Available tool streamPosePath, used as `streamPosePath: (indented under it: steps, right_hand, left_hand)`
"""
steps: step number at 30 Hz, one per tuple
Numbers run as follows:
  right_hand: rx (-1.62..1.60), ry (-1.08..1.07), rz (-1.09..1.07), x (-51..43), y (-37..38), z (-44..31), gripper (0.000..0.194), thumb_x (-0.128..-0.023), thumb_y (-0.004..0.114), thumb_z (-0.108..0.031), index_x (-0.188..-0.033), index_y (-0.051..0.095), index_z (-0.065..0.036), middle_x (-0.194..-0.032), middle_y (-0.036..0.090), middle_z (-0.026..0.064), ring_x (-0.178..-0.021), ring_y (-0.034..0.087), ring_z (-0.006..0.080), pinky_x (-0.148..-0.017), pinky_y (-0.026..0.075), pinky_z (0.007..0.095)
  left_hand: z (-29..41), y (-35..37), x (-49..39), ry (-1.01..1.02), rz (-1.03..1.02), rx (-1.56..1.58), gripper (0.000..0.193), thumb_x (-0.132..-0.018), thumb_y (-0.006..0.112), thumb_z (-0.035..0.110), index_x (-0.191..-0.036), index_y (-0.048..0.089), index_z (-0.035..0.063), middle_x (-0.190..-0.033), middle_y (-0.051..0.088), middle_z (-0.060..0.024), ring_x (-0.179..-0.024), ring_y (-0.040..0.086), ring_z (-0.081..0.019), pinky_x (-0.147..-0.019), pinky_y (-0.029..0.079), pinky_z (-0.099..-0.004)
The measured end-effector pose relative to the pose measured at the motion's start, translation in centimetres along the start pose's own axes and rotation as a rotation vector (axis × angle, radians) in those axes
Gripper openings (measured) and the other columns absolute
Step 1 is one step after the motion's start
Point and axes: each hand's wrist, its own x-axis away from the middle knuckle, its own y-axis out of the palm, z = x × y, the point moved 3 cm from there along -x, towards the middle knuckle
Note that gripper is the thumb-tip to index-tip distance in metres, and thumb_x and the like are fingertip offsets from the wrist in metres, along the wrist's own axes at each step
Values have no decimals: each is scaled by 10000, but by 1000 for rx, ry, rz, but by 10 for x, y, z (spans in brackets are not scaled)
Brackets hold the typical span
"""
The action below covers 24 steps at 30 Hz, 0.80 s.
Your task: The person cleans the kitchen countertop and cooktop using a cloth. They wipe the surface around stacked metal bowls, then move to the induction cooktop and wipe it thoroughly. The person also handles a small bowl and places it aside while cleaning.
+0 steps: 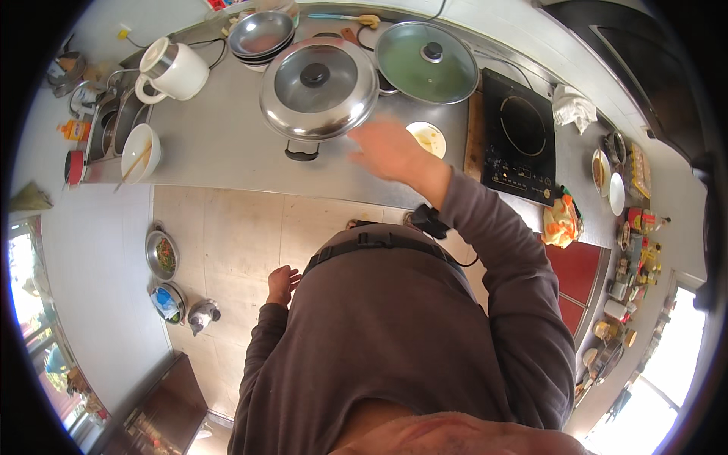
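My right hand (384,149) is blurred, reaching over the steel counter (222,142) close to the right edge of a large pot. Its fingers look spread, and I see nothing held in them; whether they touch the pot I cannot tell. A steel lid (314,85) with a glass window and black knob covers that pot, and a black side handle (301,151) sticks out towards me. Just right of the hand stands a small white bowl (427,139) with yellowish contents, partly behind my wrist. My left hand (282,284) hangs low beside my waist, empty, fingers slightly apart.
A glass-lidded pan (429,65) and a black induction cooktop (518,133) stand to the right. Leftward are stacked metal bowls (261,35), a white kettle (176,71) and a white bowl with chopsticks (140,153). On the floor, a cat (203,316) sits near a vegetable basin (162,253).
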Motion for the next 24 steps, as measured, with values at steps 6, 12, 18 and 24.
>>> streamPosePath:
  steps: [6,12,18,24]
  right_hand:
    - [-222,135,-33,118,18,56,438,-911,689,-368,-1216,687,-54,-1127,722,182,-1075,672,373,-930,533,450]
    - [-508,555,-85,207,45,95,408,-891,671,-348,-1147,710,-33,-1104,733,177,-1061,668,388,-917,525,438]
    - [-553,658,-135,261,63,116,356,-892,663,-394,-1104,737,-118,-1111,745,148,-1047,689,361,-917,527,436]
    - [-560,781,39,311,80,159,494,-925,697,-442,-1185,719,-23,-1063,741,213,-1020,707,362,-913,549,415]
  left_hand:
    - [25,4,-7,-28,-9,-23,463,-978,548,186,-1366,539,-65,-1181,681,-204,-918,706,-294,-729,601,-398]
    - [41,11,-31,103,-60,-137,471,-1011,540,200,-1394,498,-72,-1209,669,-216,-947,706,-319,-749,616,-421]
    - [71,29,-39,162,-107,-250,465,-1022,534,205,-1395,485,-68,-1213,665,-215,-983,699,-326,-769,617,-432]
    - [87,50,-38,154,-114,-280,472,-1019,536,211,-1408,493,-52,-1211,672,-201,-969,696,-304,-759,603,-416]
